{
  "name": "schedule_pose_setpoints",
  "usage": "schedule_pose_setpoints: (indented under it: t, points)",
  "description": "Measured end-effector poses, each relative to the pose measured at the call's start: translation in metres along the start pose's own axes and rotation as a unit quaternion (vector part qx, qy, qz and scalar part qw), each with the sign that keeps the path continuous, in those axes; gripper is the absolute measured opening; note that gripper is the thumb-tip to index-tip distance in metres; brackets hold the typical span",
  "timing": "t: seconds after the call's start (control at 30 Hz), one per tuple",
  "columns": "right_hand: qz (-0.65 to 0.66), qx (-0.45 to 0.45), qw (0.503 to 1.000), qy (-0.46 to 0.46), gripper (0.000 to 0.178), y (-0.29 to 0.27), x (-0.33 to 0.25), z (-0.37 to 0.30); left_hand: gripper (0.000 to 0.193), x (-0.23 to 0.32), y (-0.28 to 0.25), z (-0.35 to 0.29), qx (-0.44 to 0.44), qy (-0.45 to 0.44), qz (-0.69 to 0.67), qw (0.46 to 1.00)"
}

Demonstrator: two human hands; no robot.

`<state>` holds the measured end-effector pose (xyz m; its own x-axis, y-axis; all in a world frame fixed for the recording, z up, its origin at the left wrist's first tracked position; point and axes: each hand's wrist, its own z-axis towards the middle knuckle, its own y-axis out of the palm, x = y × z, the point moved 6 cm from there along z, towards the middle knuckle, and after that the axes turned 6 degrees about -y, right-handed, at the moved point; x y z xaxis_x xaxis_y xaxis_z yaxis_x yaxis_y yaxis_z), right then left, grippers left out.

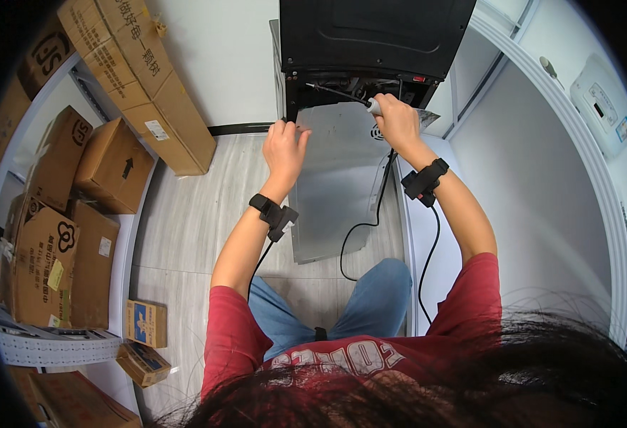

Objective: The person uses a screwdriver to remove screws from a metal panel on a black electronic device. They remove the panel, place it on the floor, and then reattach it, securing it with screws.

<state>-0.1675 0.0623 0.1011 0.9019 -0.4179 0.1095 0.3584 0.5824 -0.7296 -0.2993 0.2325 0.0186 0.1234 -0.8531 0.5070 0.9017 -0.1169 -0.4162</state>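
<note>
Right hand [397,120] wrapped tight round a screwdriver [342,93], tip lost in the dark appliance [370,36] opening, left hand [285,146] fingers curled on the grey panel [335,185] edge, fingertips hidden

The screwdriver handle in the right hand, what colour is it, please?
Grey screwdriver handle, seen in the head view.

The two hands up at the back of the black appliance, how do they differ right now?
The right hand is closed around a grey-handled tool whose shaft points into the open compartment; the left hand holds no tool and rests its fingers on the metal panel's left edge. The right hand sits higher. Both wear a black wrist strap with a cable.
</note>
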Motion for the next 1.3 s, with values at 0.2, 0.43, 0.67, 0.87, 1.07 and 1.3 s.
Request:
schedule_pose_setpoints:
  t: [0.2, 0.43, 0.67, 0.87, 1.07, 1.3]
  points:
    - [-0.006, -0.009, 1.000, -0.006, 0.017, 0.003, 0.002, 0.011, 0.023, -0.001, -0.003, 0.004, 0.002, -0.007, 0.004, 1.000]
    - [-0.014, -0.007, 1.000, -0.021, 0.016, 0.001, 0.003, 0.020, 0.025, 0.001, -0.009, 0.017, 0.012, -0.001, 0.018, 1.000]
    - [-0.016, -0.018, 1.000, -0.012, 0.018, 0.000, 0.003, 0.020, 0.025, 0.005, -0.012, 0.023, -0.001, 0.026, 0.075, 0.997]
    - [-0.020, -0.025, 0.998, -0.045, 0.019, -0.001, 0.004, 0.020, 0.027, 0.007, -0.008, 0.015, -0.003, 0.047, 0.052, 0.998]
    - [-0.023, -0.053, 0.997, -0.055, 0.017, 0.002, -0.005, 0.018, 0.030, -0.003, -0.005, 0.010, 0.016, 0.026, 0.057, 0.998]
    - [-0.031, -0.036, 0.996, -0.081, 0.014, 0.002, -0.011, 0.019, 0.032, -0.011, 0.001, 0.006, 0.011, 0.030, 0.070, 0.997]
